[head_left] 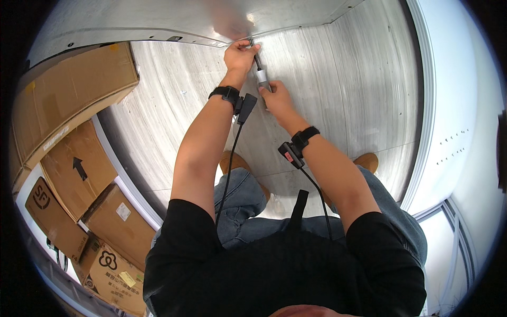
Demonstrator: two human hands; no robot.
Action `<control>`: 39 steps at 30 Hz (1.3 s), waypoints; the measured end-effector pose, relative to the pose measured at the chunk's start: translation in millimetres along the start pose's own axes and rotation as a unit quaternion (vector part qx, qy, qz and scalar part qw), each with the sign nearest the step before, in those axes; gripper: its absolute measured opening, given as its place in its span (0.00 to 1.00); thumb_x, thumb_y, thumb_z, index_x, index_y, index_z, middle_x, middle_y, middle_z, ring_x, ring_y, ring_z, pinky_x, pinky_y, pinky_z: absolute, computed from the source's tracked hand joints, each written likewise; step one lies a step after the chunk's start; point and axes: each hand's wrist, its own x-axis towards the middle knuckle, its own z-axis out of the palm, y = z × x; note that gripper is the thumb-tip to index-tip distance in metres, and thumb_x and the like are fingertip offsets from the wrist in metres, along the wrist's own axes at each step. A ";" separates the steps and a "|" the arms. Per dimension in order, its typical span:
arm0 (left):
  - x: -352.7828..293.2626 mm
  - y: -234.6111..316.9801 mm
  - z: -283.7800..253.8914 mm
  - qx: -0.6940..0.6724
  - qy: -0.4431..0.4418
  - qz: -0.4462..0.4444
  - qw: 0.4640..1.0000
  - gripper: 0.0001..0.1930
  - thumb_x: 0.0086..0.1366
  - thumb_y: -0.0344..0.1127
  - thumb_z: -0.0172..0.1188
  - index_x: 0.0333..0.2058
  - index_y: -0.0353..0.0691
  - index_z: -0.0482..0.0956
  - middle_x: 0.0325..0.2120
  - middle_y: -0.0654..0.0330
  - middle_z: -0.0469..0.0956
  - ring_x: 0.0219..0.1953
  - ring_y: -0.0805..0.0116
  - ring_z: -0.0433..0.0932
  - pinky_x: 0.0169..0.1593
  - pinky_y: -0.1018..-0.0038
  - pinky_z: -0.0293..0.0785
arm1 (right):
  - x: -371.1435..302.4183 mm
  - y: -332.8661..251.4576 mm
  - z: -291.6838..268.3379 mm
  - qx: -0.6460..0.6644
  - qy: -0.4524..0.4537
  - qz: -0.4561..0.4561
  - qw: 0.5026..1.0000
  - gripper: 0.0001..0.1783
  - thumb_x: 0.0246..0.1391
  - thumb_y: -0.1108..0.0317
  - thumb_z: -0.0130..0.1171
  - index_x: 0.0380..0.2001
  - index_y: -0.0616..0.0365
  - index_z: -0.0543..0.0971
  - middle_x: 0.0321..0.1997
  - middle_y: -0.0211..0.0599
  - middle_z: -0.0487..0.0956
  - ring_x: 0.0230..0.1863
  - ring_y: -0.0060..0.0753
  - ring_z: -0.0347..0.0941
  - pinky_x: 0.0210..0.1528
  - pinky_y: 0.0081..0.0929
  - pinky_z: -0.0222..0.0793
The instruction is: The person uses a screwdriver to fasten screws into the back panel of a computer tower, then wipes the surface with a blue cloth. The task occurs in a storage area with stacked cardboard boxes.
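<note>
Both arms [198, 132] stretched fwd, R fingers [275, 86] clamped on screwdriver [262, 77], L fingers [244, 44] pinching its shaft [257, 62] nr panel [158, 18].

The screwdriver [261, 76] has a grey-and-white handle and slim dark shaft, slanting slightly leftward. Its far end lies near the lower edge of the metal panel [153, 21].
</note>
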 end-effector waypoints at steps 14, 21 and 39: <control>5.2 -2.3 5.9 -0.097 0.001 -0.022 0.995 0.10 0.60 0.23 0.59 0.41 0.31 0.73 0.25 0.58 0.79 0.23 0.72 0.78 0.25 0.79 0.72 | -15.1 -3.1 4.1 -0.242 0.073 -0.132 0.958 0.27 0.41 0.73 0.64 0.48 0.63 0.70 0.48 0.53 0.68 0.48 0.55 0.68 0.47 0.41 0.67; 1.5 2.1 4.9 -0.116 -0.018 -0.030 0.993 0.09 0.61 0.24 0.57 0.40 0.32 0.73 0.26 0.59 0.79 0.24 0.72 0.78 0.27 0.78 0.73 | -15.1 -12.1 -2.1 -0.191 0.054 -0.098 0.975 0.26 0.41 0.75 0.60 0.47 0.62 0.69 0.44 0.55 0.73 0.47 0.57 0.69 0.48 0.44 0.66; 8.3 -0.3 5.2 -0.121 -0.012 -0.019 0.992 0.11 0.58 0.21 0.58 0.40 0.26 0.70 0.29 0.51 0.78 0.24 0.70 0.76 0.27 0.76 0.74 | -4.8 -15.1 -15.5 0.166 -0.202 0.145 0.954 0.23 0.45 0.77 0.58 0.47 0.64 0.66 0.36 0.38 0.73 0.32 0.30 0.74 0.28 0.29 0.74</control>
